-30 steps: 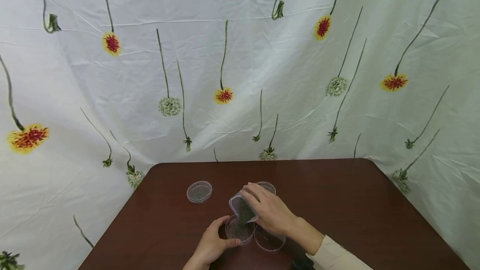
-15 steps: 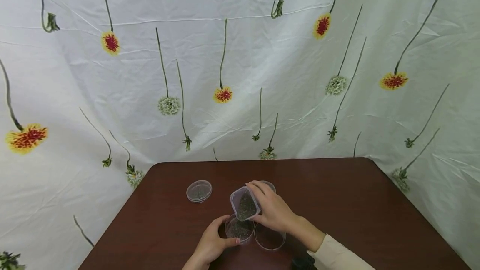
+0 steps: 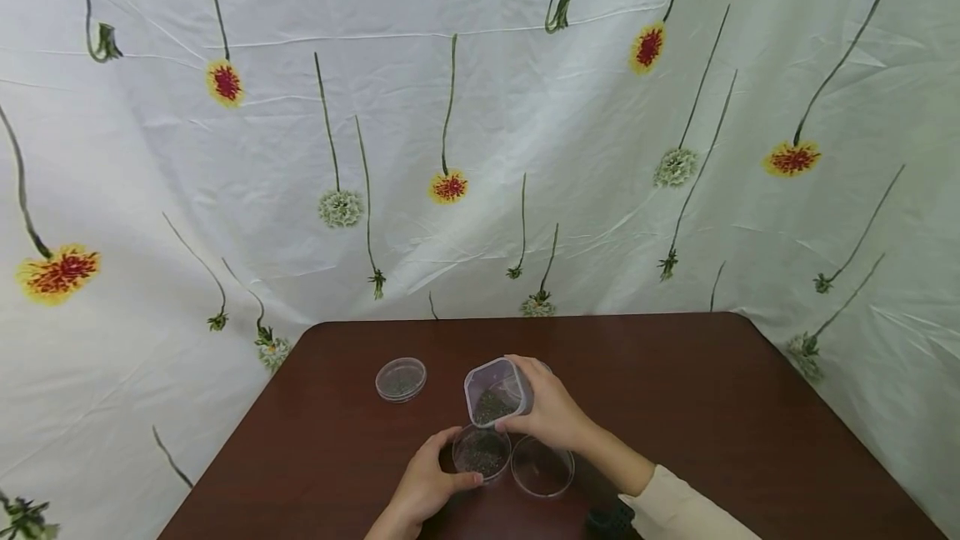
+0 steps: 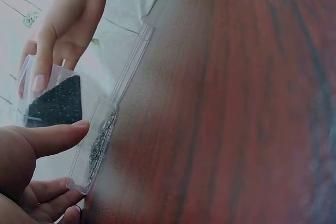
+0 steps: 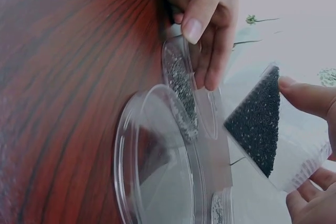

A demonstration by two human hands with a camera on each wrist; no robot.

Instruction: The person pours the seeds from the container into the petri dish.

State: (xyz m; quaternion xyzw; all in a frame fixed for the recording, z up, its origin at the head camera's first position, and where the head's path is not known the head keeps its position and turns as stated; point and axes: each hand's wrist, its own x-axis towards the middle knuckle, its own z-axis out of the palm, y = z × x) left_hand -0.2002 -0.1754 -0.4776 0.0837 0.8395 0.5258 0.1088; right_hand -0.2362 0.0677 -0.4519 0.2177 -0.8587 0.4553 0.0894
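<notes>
My left hand (image 3: pixel 423 480) grips a clear round petri dish (image 3: pixel 482 457) by its sides on the table, thumb on the near rim, fingers at the far side. A layer of dark grey granules (image 5: pixel 180 85) covers the dish's floor. My right hand (image 3: pixel 551 412) holds a clear, squarish plastic tub (image 3: pixel 516 373) tilted above the dish's far edge. Dark granules (image 5: pixel 260 129) lie banked against the tub's lower side, in its corner. In the head view no stream falls from the tub.
A clear round dish lid (image 3: pixel 543 477) lies right of the held dish. A covered petri dish (image 3: pixel 401 380) stands farther back left. Another dish (image 5: pixel 221 208) with granules is mostly hidden behind my right hand. A black object (image 3: pixel 609 521) lies near my right sleeve. A flowered cloth (image 3: pixel 480 107) hangs behind the table.
The tub has tipped back from a steep pouring tilt and risen slightly up and right; the granule stream has stopped. My left hand keeps its grip on the dish.
</notes>
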